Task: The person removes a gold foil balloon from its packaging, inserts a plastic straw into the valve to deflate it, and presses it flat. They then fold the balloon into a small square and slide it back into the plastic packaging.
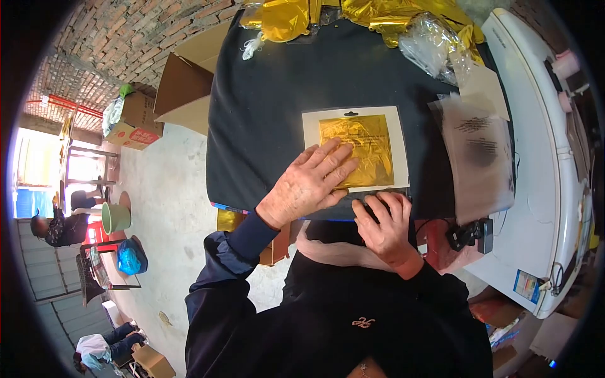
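A folded gold foil sheet (372,151) lies on a white card (311,126) with a dark hang hole at its top. Clear plastic (406,157) shows around the card, like a flat bag. My left hand (309,183) rests flat on the foil's left side, fingers stretched out. At the lower edge, near the table's front, my right hand (386,228) has its fingers curled on the plastic's end; its thumb is partly hidden.
A dark cloth (265,126) covers the table. Gold foil pieces (287,19) and crumpled clear plastic (432,47) lie along the far edge. A stack of clear bags (479,157) is at right, beside a white appliance (529,94). Two other people sit at far left.
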{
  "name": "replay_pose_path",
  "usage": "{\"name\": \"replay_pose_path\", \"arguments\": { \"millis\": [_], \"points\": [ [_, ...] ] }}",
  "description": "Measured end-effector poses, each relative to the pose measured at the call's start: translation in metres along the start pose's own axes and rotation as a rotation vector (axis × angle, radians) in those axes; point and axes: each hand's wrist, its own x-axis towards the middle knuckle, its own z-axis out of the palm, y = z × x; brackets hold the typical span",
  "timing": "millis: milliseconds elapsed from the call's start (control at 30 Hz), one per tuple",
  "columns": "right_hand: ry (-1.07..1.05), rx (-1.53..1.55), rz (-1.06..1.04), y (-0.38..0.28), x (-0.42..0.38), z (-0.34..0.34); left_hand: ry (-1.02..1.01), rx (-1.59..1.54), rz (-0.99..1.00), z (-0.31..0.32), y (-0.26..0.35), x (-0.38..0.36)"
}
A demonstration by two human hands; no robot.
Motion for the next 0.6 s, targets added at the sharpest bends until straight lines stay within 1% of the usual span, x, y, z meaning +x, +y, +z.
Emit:
{"name": "replay_pose_path", "arguments": {
  "millis": [300, 500, 600],
  "points": [
    [0.004, 0.002, -0.002, 0.003, 0.000, 0.003, 0.001, 0.000, -0.002, 0.000, 0.002, 0.002],
    [-0.009, 0.016, 0.003, 0.003, -0.003, 0.002, -0.015, -0.042, -0.045, -0.004, 0.010, 0.002],
    [-0.002, 0.013, 0.004, 0.002, -0.005, 0.004, 0.022, -0.203, -0.073, -0.002, 0.014, 0.011]
  ]
}}
